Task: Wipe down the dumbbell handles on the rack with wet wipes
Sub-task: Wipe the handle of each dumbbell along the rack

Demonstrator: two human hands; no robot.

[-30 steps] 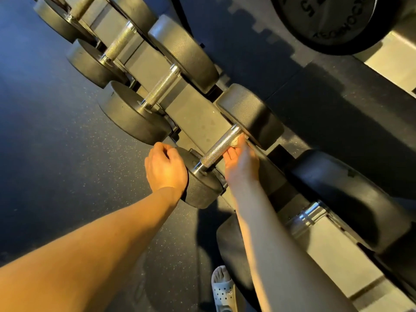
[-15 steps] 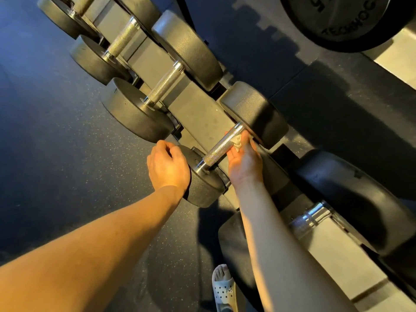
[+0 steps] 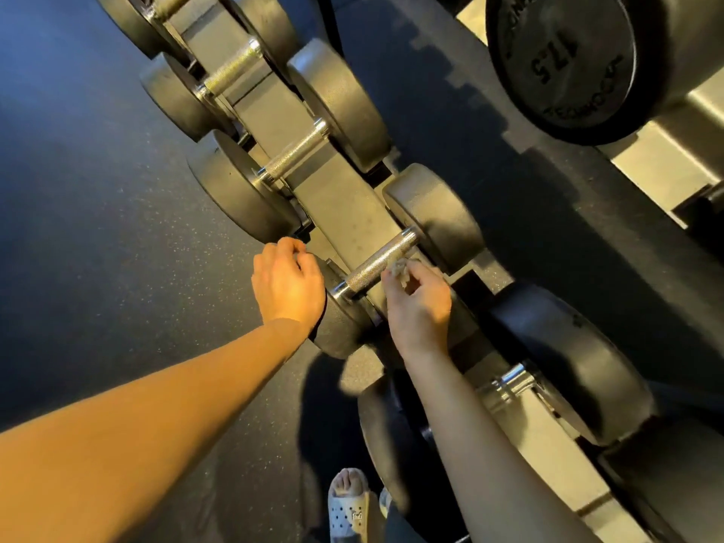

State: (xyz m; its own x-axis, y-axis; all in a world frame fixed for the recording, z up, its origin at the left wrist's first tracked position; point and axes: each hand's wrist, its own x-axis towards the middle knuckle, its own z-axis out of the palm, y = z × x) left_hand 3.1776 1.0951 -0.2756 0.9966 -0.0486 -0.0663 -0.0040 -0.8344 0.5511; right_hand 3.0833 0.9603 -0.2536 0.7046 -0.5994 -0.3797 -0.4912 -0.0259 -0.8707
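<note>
Your right hand [image 3: 419, 303] pinches the wet wipe [image 3: 399, 269] at its fingertips, just beside the dumbbell handle [image 3: 382, 263]. Your left hand [image 3: 288, 284] curls over the dumbbell's round end [image 3: 341, 331] next to it.

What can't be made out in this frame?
Head view only.
Left hand: fingertips hidden behind its own knuckles; grip on the near dumbbell head unclear.
Wet wipe: bunched in right hand, blurred.
Underside of the handle: hidden by the handle itself.
Top-right dumbbell head: cut off by the frame edge.
</note>
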